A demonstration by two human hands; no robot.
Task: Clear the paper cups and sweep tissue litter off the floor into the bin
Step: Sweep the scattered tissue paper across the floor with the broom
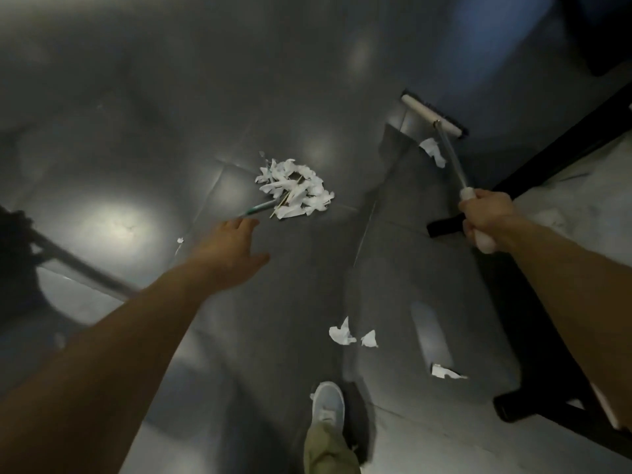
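Looking down at the grey floor (136,148), I see the right hand (480,217) at 3 o'clock, fingers curled tight round the white handle of the broom (429,114), whose head sits out at 1 o'clock just beside one tissue scrap (432,150). The left hand (229,251) reaches in from 8 o'clock, fingers straight and holding nothing, just short of the tissue pile (295,186) near centre. Three loose tissue pieces (342,333) lie around 5 o'clock, near a pale shoe (328,401) at 6 o'clock.
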